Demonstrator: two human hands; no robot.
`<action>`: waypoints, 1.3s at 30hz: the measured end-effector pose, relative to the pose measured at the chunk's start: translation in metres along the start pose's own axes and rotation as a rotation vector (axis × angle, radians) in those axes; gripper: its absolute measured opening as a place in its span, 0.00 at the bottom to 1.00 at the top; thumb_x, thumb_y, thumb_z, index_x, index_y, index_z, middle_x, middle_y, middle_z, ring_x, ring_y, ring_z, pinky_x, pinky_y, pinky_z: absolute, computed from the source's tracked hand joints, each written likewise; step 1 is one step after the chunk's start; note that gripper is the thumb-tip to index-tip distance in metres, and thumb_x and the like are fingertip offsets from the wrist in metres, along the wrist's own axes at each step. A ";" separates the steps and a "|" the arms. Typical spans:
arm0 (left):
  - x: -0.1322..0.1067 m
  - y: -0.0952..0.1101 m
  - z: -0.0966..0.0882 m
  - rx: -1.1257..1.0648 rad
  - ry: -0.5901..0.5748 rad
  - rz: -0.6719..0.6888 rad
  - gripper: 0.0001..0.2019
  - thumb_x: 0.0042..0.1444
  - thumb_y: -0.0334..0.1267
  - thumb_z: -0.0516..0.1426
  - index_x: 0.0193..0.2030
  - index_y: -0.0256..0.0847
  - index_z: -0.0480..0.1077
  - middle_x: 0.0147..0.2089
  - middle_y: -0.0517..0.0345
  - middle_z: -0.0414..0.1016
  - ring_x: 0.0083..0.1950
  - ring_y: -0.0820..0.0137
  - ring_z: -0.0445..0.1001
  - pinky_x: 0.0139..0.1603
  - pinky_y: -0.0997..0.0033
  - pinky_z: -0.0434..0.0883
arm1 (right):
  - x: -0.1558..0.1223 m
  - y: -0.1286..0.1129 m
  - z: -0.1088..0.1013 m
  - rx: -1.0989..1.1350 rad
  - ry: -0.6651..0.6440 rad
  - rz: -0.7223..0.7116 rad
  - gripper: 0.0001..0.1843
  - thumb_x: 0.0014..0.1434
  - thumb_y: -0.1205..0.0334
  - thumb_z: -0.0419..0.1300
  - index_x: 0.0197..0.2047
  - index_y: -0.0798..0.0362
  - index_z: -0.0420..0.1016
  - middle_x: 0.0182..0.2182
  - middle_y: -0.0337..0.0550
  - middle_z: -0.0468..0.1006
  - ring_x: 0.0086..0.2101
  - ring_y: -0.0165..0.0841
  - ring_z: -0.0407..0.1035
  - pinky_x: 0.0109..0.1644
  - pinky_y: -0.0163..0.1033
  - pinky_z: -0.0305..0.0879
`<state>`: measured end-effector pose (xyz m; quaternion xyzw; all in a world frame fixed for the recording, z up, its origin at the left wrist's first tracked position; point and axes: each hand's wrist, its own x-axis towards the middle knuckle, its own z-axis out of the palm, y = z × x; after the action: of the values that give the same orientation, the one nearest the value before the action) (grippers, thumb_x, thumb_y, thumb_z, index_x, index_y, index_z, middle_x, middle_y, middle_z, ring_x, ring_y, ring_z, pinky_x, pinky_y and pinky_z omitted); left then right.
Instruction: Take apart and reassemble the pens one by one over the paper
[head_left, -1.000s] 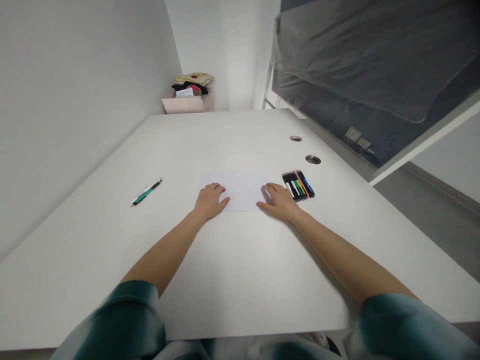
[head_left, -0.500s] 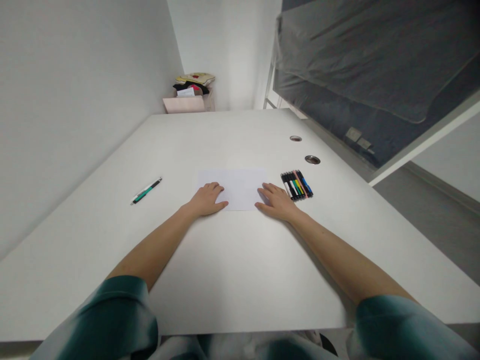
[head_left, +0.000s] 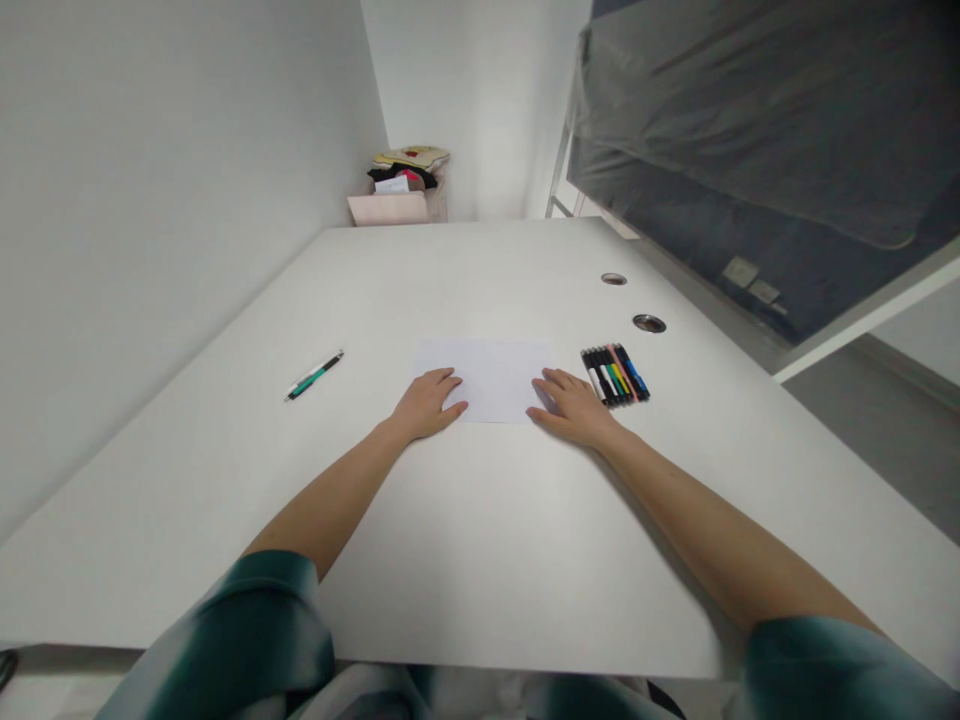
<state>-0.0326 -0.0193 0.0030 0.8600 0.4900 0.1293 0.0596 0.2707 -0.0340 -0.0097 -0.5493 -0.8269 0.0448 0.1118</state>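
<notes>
Cam left; paper (head_left: 491,375) on wht desk (head_left: 487,560)

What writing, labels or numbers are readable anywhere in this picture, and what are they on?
No text here can be read.
Sheet of paper, under the left hand and right hand: looks blank.
Markers: any print is too small to read.
Pen: too small to read.
Box far back: its contents are blurred.
</notes>
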 end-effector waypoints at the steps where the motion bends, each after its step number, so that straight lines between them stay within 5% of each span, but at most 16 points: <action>1: 0.000 0.000 0.000 -0.021 0.014 -0.008 0.24 0.61 0.49 0.52 0.58 0.37 0.68 0.65 0.43 0.65 0.66 0.56 0.63 0.67 0.54 0.60 | 0.000 0.001 0.001 0.004 0.002 -0.003 0.34 0.62 0.41 0.53 0.63 0.53 0.66 0.66 0.55 0.61 0.65 0.52 0.54 0.65 0.57 0.54; 5: 0.003 -0.010 -0.013 -0.162 0.144 -0.156 0.19 0.59 0.45 0.54 0.52 0.38 0.72 0.56 0.45 0.74 0.57 0.58 0.71 0.61 0.57 0.65 | 0.001 0.003 0.002 0.037 0.032 -0.008 0.33 0.62 0.40 0.52 0.62 0.53 0.68 0.65 0.56 0.62 0.64 0.51 0.55 0.65 0.57 0.55; 10: -0.003 -0.061 -0.050 -0.201 0.266 -0.518 0.15 0.59 0.43 0.53 0.45 0.37 0.74 0.44 0.49 0.78 0.44 0.62 0.74 0.49 0.62 0.70 | 0.002 0.007 0.004 0.095 0.102 -0.022 0.31 0.63 0.41 0.51 0.59 0.54 0.70 0.62 0.58 0.66 0.62 0.49 0.59 0.64 0.56 0.58; 17: -0.050 -0.124 -0.063 0.264 0.422 -0.911 0.16 0.58 0.39 0.53 0.50 0.39 0.73 0.53 0.40 0.72 0.57 0.48 0.67 0.56 0.50 0.64 | 0.003 0.007 0.004 0.108 0.111 -0.037 0.28 0.64 0.44 0.51 0.56 0.54 0.73 0.60 0.58 0.68 0.60 0.49 0.62 0.62 0.57 0.60; 39: -0.051 -0.140 -0.057 0.240 0.258 -1.037 0.16 0.58 0.36 0.51 0.50 0.36 0.73 0.53 0.36 0.72 0.56 0.48 0.68 0.53 0.50 0.68 | 0.004 0.010 0.007 0.117 0.118 -0.029 0.26 0.64 0.46 0.50 0.55 0.52 0.73 0.59 0.56 0.69 0.59 0.48 0.62 0.62 0.57 0.60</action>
<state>-0.1898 0.0072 0.0172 0.4838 0.8643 0.1306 -0.0436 0.2771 -0.0261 -0.0177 -0.5316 -0.8227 0.0591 0.1927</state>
